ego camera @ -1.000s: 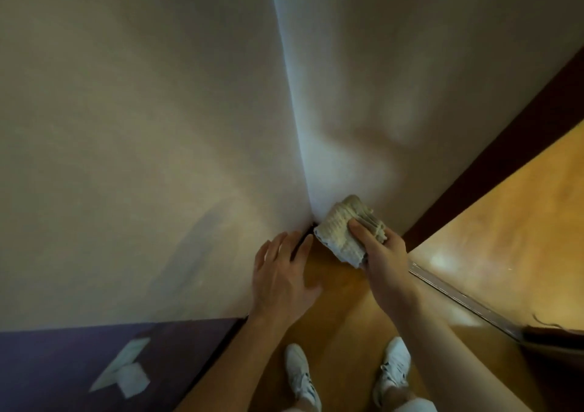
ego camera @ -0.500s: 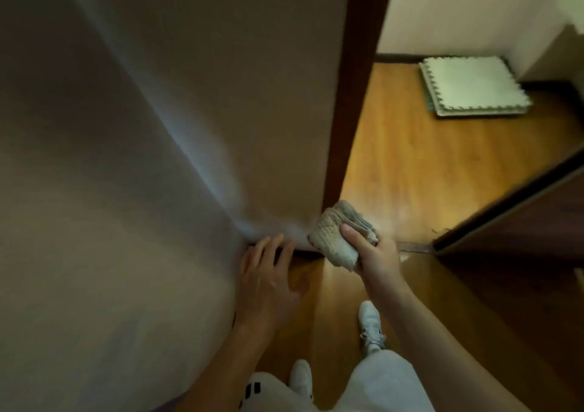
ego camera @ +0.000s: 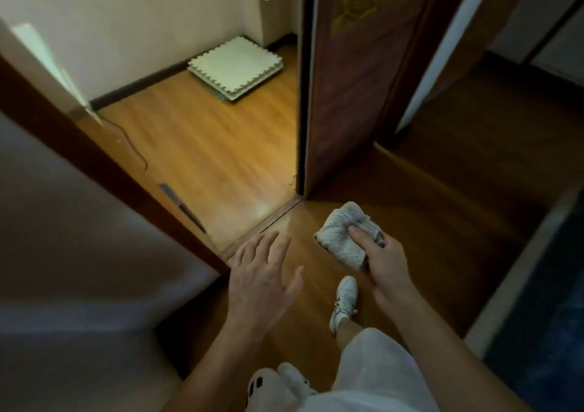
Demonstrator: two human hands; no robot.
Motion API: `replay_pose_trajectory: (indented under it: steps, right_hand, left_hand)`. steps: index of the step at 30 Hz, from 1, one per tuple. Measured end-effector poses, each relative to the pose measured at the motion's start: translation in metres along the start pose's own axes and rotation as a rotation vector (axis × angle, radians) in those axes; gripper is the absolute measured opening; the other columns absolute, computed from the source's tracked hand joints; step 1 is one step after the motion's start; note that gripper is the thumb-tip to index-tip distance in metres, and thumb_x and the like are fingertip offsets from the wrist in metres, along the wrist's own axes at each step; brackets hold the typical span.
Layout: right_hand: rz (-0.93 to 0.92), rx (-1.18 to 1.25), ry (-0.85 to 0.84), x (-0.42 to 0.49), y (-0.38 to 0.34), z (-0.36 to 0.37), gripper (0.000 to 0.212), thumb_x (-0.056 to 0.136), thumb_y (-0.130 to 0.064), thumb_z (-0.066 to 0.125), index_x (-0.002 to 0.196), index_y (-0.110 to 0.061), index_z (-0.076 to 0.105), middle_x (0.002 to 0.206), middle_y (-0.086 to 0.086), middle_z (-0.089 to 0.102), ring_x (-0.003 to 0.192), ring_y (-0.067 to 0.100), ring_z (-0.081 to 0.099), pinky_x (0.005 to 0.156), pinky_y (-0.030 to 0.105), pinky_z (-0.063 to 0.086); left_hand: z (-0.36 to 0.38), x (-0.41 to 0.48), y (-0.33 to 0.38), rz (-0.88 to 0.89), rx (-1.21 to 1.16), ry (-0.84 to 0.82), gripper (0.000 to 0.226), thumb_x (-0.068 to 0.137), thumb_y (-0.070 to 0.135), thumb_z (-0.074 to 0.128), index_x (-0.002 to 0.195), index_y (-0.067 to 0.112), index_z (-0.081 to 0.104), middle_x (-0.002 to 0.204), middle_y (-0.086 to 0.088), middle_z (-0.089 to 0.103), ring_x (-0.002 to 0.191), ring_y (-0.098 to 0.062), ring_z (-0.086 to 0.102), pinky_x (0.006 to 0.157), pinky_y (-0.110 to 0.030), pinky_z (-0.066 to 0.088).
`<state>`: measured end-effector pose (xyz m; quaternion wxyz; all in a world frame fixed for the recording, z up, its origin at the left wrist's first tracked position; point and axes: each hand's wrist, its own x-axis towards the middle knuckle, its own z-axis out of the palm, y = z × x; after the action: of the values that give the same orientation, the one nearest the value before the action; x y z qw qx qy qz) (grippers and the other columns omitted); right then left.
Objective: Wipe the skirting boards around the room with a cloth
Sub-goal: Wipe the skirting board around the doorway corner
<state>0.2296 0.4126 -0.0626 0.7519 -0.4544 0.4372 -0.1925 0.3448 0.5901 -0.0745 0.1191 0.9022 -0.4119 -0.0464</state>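
gripping bunched waffle-weave cloth (ego camera: pixel 343 238) in right hand (ego camera: pixel 384 261); left hand (ego camera: pixel 262 280) splayed wide over glossy wood floor (ego camera: pixel 205 146)

Cloth (ego camera: pixel 343 239): whitish, textured, bunched in fold, held above wooden floor near door threshold. Dark skirting board (ego camera: pixel 142 83) along far white wall.

The left hand (ego camera: pixel 262 282) hovers left of the cloth (ego camera: pixel 343 236), with foam mats (ego camera: pixel 235 64) beyond the threshold strip (ego camera: pixel 268 220).
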Motion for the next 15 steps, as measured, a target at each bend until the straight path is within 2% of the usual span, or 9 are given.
replay_pose_trajectory:
  steps: [3,9,15]
  right_hand:
    - [-0.017,0.049,0.081,0.004,-0.012,-0.035,0.033,0.083,-0.024,0.076,0.114,-0.015,0.066,0.103,0.004,0.075,0.096,0.020,0.072,0.076,0.035,0.058]
    - [-0.055,0.128,0.217,0.028,-0.042,-0.098,0.032,0.082,-0.027,0.076,0.112,-0.018,0.067,0.102,0.001,0.076,0.095,0.018,0.073,0.077,0.036,0.057]
    - [-0.069,0.198,0.258,0.093,-0.087,-0.159,0.036,0.084,-0.028,0.076,0.116,-0.016,0.066,0.108,0.004,0.074,0.100,0.020,0.072,0.080,0.038,0.057]
  left_hand:
    - [0.006,0.030,0.034,0.126,0.028,-0.036,0.067,0.095,0.063,0.031,0.149,0.028,0.046,0.151,0.000,0.049,0.140,-0.023,0.042,0.111,-0.047,0.039]
    - [0.023,0.098,0.099,0.300,0.024,-0.066,0.065,0.095,0.064,0.032,0.147,0.029,0.047,0.150,0.000,0.048,0.140,-0.023,0.041,0.109,-0.048,0.040]
    - [0.050,0.192,0.171,0.410,0.042,-0.084,0.064,0.095,0.063,0.036,0.147,0.028,0.047,0.148,-0.001,0.050,0.139,-0.024,0.042,0.109,-0.048,0.040]
